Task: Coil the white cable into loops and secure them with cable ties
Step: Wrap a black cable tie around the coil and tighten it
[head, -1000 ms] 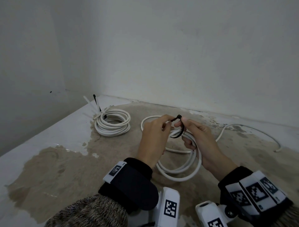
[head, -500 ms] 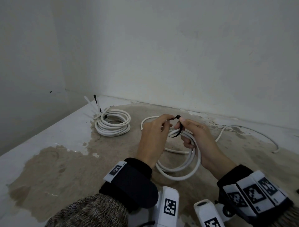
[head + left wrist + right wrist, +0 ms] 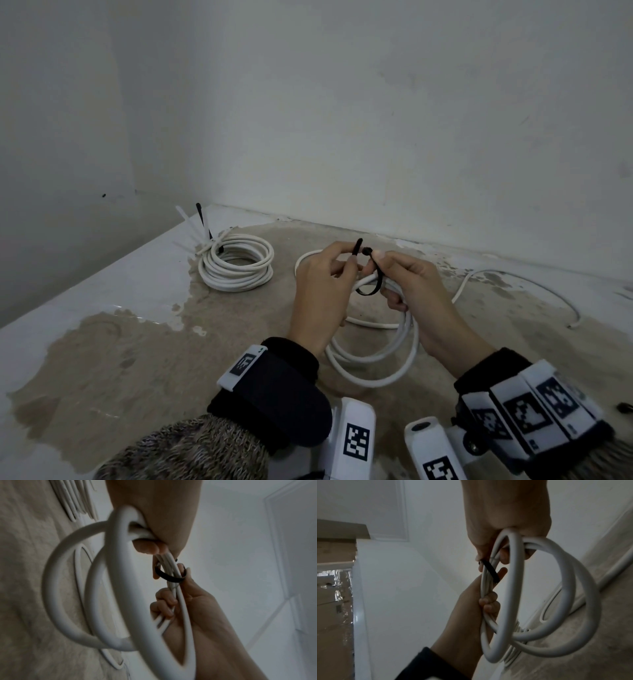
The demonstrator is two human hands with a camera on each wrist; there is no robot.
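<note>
I hold the white cable in a few loops above the floor. A black cable tie is looped round the bunched strands. My left hand pinches the tie's tail, which sticks up past the fingertips. My right hand pinches the tie's head just to the right. The lower fingers of both hands curl round the cable. In the left wrist view the black cable tie circles the strands between the two hands. The right wrist view shows the black cable tie across the white cable.
A second white coil, bound with white and black ties, lies on the stained floor at the back left near the wall corner. The cable's loose end trails to the right. A small dark item lies at the right edge.
The tie's tail now stands up above my left fingertips, with its head next to it in my right fingers. Both hands stay in nearly the same place.
</note>
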